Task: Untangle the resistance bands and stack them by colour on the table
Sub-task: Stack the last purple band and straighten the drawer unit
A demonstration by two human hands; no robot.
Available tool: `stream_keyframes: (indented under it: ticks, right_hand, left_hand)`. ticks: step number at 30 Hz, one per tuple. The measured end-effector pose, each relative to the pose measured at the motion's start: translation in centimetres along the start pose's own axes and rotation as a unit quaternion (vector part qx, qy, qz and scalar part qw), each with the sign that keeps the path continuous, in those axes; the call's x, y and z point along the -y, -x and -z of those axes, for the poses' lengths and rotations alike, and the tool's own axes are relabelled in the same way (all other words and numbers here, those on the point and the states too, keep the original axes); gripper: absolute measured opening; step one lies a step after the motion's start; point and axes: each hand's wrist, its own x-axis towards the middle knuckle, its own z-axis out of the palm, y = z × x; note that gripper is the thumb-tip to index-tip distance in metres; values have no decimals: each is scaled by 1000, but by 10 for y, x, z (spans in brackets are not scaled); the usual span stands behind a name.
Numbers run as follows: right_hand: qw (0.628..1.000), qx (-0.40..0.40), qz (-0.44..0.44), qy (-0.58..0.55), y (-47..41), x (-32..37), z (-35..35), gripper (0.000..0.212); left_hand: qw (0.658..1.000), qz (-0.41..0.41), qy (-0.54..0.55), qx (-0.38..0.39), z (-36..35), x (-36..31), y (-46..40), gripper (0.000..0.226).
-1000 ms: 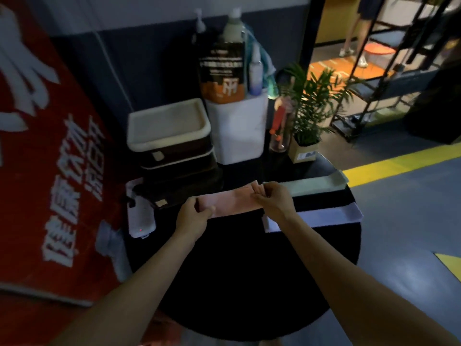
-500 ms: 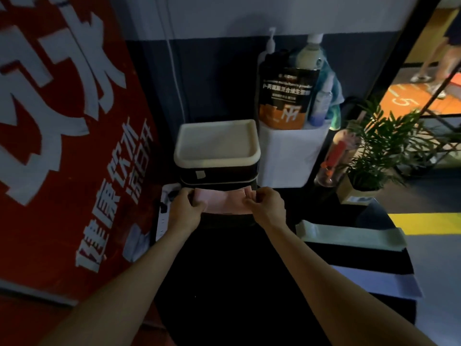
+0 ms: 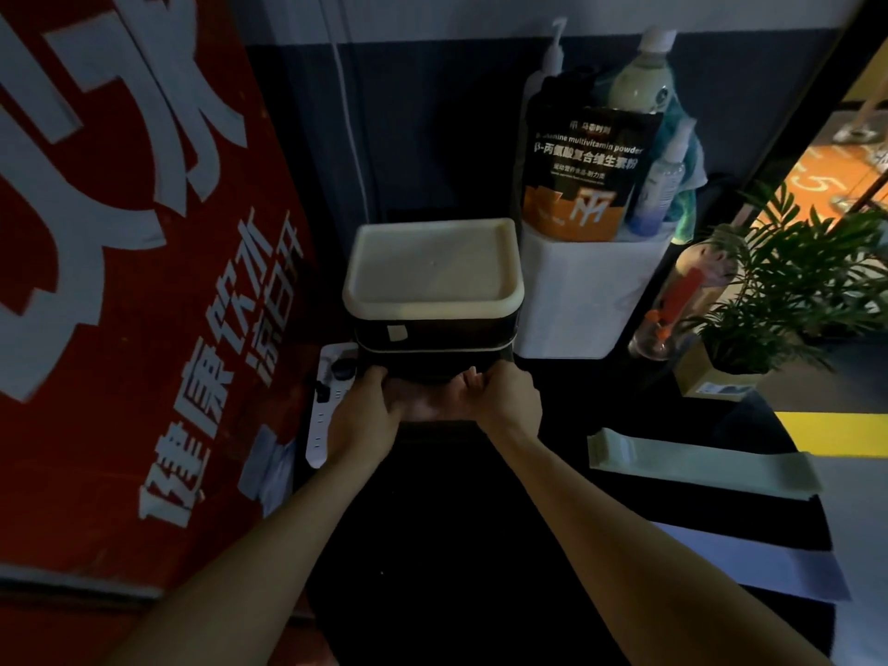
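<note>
Pink band (image 3: 430,401), pinched at one end by the left hand (image 3: 360,415) and at the other by the right hand (image 3: 504,396), spans left to right just before the stacked boxes (image 3: 432,300). Green band (image 3: 701,466) and lilac band (image 3: 759,564) lie flat to the right, nearer the right hand; any laying-down would likely go rightward.

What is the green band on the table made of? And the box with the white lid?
The green band looks like thin rubbery latex: it lies flat with a matte, slightly see-through look. The box seems hard plastic, dark with a smooth cream lid. Dim light leaves both uncertain.
</note>
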Motion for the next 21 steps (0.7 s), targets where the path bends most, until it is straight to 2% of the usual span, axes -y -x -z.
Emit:
stream_keyframes:
  ticks: [4, 7, 11, 15, 18, 21]
  right_hand:
    - [1000, 1, -2, 5, -1, 0, -1, 35]
    - [1000, -3, 6, 13, -2, -3, -3, 33]
    - [999, -20, 40, 28, -1, -10, -2, 27]
    - [991, -14, 134, 1, 3, -26, 10, 10]
    - [983, -23, 180, -28, 10, -46, 18, 29]
    - [984, 8, 176, -13, 18, -67, 20, 43]
  left_hand:
    - [993, -121, -8, 1, -4, 5, 12, 33]
    - [983, -180, -7, 42, -11, 5, 17, 30]
    - [974, -198, -64, 92, -18, 4, 18, 46]
    - [974, -193, -90, 80, -24, 4, 15, 37]
    - [972, -197, -97, 81, -24, 3, 15, 37]
    - [970, -208, -104, 68, -24, 2, 16, 45]
